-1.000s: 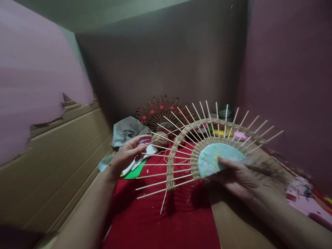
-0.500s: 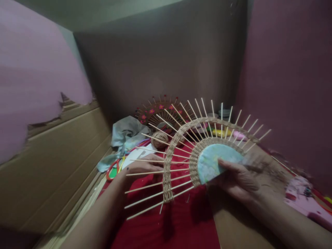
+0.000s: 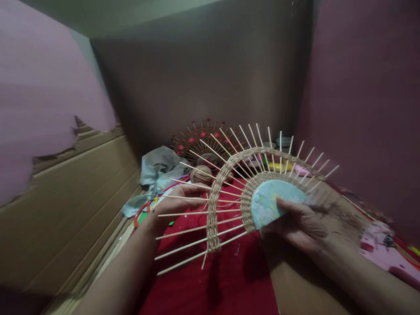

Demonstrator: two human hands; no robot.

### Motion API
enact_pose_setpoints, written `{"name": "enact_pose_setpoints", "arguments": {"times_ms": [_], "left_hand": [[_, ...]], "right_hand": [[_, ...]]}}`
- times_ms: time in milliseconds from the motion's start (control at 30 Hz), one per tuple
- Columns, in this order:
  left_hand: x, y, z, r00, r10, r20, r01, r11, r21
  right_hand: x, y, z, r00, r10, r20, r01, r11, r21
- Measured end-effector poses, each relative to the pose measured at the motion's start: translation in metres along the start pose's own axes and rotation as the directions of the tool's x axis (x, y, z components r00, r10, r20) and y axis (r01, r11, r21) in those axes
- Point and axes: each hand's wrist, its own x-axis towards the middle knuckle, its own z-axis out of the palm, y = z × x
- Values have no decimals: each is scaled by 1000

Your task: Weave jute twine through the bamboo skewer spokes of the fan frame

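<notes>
A half-round woven fan (image 3: pixel 215 192) with thin bare sticks fanning outward takes up the middle of the head view. Two bands of tan twine are woven through the sticks, and a light blue half-disc (image 3: pixel 274 199) forms the centre. My right hand (image 3: pixel 300 223) grips that half-disc, thumb on the front and fingers hidden beneath. My left hand (image 3: pixel 182 199) is at the fan's left side, behind several sticks. Its fingers stretch toward the outer band, apart from each other; their tips are partly hidden, and I cannot tell whether they touch it.
Beneath the fan lies red cloth (image 3: pixel 243 280). A ball of twine (image 3: pixel 201 175), grey cloth (image 3: pixel 160 164) and a second fan with pink flowers (image 3: pixel 203 135) sit farther back. Cardboard (image 3: pixel 72 210) lines the left wall. A pink item (image 3: pixel 383 251) lies at the right.
My left hand has risen a little behind the sticks, with its fingers now straighter. The fan has turned and shifted slightly, while my right hand keeps its hold on the half-disc.
</notes>
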Motion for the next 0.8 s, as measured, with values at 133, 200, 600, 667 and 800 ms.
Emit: {"name": "enact_pose_setpoints", "arguments": {"times_ms": [133, 200, 600, 667, 800], "left_hand": [[-1, -1, 8, 1000, -9, -11, 6, 976, -219], [-1, -2, 13, 999, -30, -13, 25, 958, -284], [3, 1, 24, 995, -71, -73, 49, 962, -268], [2, 4, 26, 996, -47, -80, 24, 964, -263], [2, 8, 32, 994, -27, -106, -1, 967, -255]], "right_hand": [[1, 1, -1, 1000, -21, -14, 21, 1000, -6], [1, 1, -1, 1000, -12, -27, 12, 1000, -4], [1, 4, -3, 999, -29, 35, 31, 998, -57], [0, 5, -5, 996, -10, 87, 15, 998, -58], [-1, 8, -10, 981, 63, 185, -41, 992, -122]]}}
